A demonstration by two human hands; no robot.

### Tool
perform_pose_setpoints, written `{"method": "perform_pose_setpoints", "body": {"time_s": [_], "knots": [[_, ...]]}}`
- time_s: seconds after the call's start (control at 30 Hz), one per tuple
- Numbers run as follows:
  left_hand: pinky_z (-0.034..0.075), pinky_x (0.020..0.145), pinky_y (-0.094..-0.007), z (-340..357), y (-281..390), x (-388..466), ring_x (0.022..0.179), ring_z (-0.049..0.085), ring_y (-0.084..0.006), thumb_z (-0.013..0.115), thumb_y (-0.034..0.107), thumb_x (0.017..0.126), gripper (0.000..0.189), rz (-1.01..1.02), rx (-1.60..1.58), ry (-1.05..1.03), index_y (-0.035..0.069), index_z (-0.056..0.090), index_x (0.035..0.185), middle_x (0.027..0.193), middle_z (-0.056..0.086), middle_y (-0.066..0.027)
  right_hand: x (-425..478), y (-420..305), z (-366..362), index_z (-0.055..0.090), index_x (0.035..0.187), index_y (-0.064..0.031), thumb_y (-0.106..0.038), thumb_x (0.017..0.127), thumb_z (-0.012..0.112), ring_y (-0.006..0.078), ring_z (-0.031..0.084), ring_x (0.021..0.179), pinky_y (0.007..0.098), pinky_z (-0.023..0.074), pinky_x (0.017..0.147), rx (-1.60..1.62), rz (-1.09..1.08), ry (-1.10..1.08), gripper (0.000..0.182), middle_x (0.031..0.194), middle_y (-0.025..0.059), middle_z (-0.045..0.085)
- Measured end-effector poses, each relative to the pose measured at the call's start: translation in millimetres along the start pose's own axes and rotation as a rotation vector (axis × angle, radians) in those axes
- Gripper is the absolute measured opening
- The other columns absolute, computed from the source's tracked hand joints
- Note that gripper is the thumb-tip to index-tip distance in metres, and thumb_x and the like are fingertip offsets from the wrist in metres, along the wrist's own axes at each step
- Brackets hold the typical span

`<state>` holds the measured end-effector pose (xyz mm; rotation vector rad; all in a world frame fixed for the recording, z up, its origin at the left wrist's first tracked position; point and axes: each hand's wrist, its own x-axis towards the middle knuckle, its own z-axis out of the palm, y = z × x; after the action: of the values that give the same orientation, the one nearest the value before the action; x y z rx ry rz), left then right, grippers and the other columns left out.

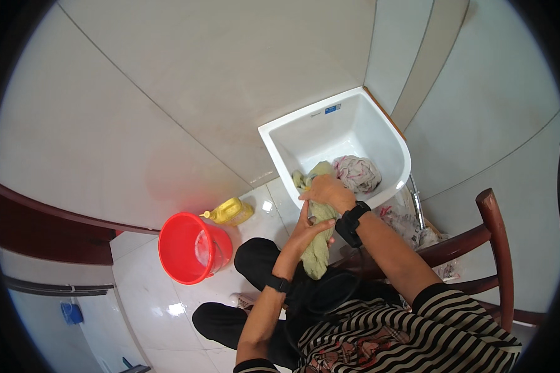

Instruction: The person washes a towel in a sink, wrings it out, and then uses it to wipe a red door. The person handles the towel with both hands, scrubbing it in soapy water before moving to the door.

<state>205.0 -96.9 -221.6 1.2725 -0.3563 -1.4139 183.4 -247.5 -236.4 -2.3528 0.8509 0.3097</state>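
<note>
A pale green cloth (318, 252) hangs over the near rim of a white sink (273, 140). My left hand (303, 233) is closed around its lower length outside the basin. Closer to the rim, my right hand (329, 190) grips the upper part of the same cloth. More of the green fabric lies bunched inside the sink beyond my right hand; its folds are partly hidden by my fingers. Beside it on the basin floor rests a crumpled whitish cloth (358, 173) with pink marks, touched by neither hand.
A red bucket (168, 247) with whitish suds inside stands on the tiled floor to my left. Behind it is a yellow jug (231, 211) with a pump top. A dark red wooden chair (497, 261) is at my right, near clear plastic bags (401, 224) under the sink.
</note>
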Motion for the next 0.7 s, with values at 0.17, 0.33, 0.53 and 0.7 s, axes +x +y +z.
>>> {"method": "perform_pose_setpoints", "body": {"time_s": [0.17,0.33,0.53,0.7], "knots": [[0.053,0.053,-0.0393,-3.1,-11.6,-1.2,0.057,0.059,-0.0251,0.061,0.023,0.084,0.065,-0.039,-0.333,0.025,0.014,0.023,0.136,0.089,0.057,-0.0155,-18.4,-24.2,-10.4,0.064,0.085,0.0068,-0.066,0.076,0.045,0.036,0.061,0.084,0.0393,0.0475,0.076,-0.03,-0.019,-0.118,0.076,0.086,0.0247,0.062],[0.052,0.054,-0.0355,-14.1,-1.7,-0.6,0.058,0.058,-0.0227,0.055,0.034,0.085,0.046,0.008,-0.344,-0.047,0.004,0.041,0.116,0.082,0.058,-0.0151,-3.9,-11.3,-5.7,0.061,0.092,0.0085,-0.062,0.079,0.048,0.0318,0.062,0.082,0.0368,0.0493,0.074,0.503,-0.163,0.171,0.073,0.087,0.0215,0.063],[0.046,0.049,-0.0288,-36.3,26.4,-22.6,0.053,0.053,-0.019,0.045,0.041,0.085,0.048,0.081,-0.575,-0.028,-0.003,0.05,0.103,0.079,0.058,-0.0147,-43.1,-14.9,3.1,0.047,0.109,0.012,-0.063,0.077,0.053,0.0268,0.061,0.08,0.0356,0.0506,0.076,1.535,0.174,0.049,0.082,0.086,0.019,0.058],[0.044,0.045,-0.027,-12.3,46.0,-36.8,0.047,0.049,-0.0181,0.042,0.042,0.085,0.049,0.219,-0.484,-0.011,-0.003,0.051,0.104,0.077,0.057,-0.0161,-45.6,-3.9,36.4,0.056,0.078,-0.0015,-0.07,0.079,0.04,0.0262,0.06,0.069,0.0354,0.0506,0.069,1.793,0.02,-0.562,0.071,0.065,0.0126,0.056]]}}
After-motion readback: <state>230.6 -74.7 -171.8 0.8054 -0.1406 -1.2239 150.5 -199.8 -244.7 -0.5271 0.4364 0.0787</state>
